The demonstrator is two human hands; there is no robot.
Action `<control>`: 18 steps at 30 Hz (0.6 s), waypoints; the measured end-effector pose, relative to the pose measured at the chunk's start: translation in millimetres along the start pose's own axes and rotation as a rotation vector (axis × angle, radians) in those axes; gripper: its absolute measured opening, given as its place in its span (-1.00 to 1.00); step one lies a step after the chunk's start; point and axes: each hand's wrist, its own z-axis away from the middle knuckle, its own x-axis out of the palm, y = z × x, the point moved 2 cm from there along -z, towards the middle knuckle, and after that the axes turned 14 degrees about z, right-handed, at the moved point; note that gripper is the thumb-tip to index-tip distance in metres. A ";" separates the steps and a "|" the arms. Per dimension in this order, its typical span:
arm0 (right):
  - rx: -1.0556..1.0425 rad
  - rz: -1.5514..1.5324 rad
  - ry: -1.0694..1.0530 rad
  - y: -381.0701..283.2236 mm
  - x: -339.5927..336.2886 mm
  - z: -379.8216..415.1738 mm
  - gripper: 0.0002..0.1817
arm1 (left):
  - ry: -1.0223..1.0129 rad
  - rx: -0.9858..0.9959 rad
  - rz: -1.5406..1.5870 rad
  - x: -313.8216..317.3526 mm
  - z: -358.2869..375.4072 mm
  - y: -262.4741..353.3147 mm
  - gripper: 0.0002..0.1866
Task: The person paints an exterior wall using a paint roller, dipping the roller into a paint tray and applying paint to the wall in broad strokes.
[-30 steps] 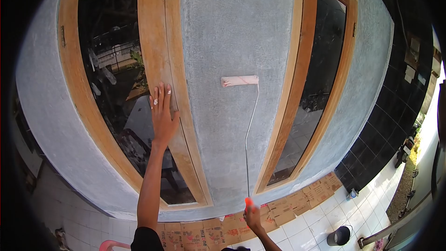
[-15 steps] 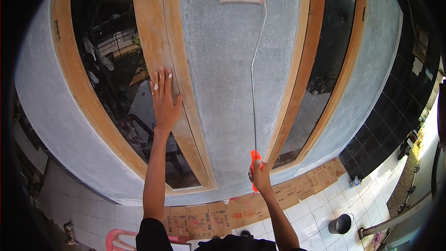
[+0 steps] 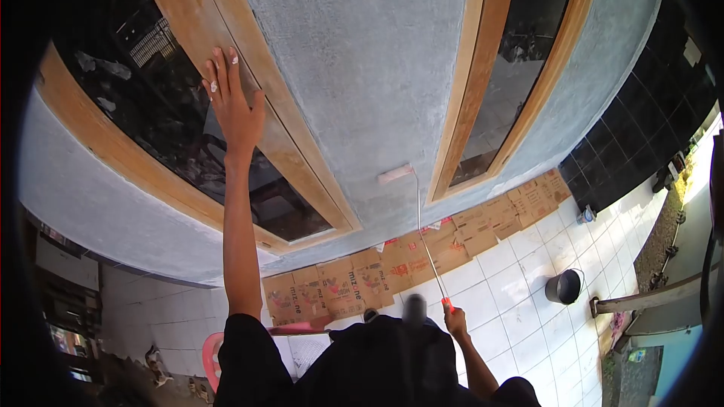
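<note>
My right hand (image 3: pixel 455 320) is closed around the orange handle of a long paint roller (image 3: pixel 430 252). Its pale pinkish roller head (image 3: pixel 396 174) is against the lower part of the grey wall panel (image 3: pixel 354 68), between two windows. My left hand (image 3: pixel 237 109) lies flat with fingers outstretched on the wooden frame (image 3: pixel 260 68) of the left window. White paint spots show on its fingertips. Nothing is held in it.
Flattened cardboard (image 3: pixel 411 260) lines the floor along the wall. A dark bucket (image 3: pixel 564 286) stands on the white tiles at right, and a small paint-marked cup (image 3: pixel 586 215) sits by the black tiled wall. A pink chair (image 3: pixel 212 354) is below my left arm.
The roller head has come down from high on the wall panel to near its bottom, as my right hand dropped toward my body. My left hand stays on the frame. The view has tilted down.
</note>
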 end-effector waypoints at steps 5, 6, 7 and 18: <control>0.143 0.021 -0.102 12.3 10.0 4.3 -0.24 | 0.024 0.025 -0.012 -2.3 -1.5 0.1 -0.18; 0.132 -0.067 -0.094 5.8 4.8 7.5 -0.25 | 0.019 0.028 -0.011 -2.7 -1.7 -0.4 -0.18; 0.119 -0.154 -0.086 -0.3 0.6 9.5 -0.27 | 0.015 0.032 -0.012 -3.3 -2.0 -0.7 -0.18; -0.334 -0.369 0.120 -165.6 -113.8 -19.5 -0.35 | 0.031 0.006 -0.024 -1.4 -1.6 2.1 -0.19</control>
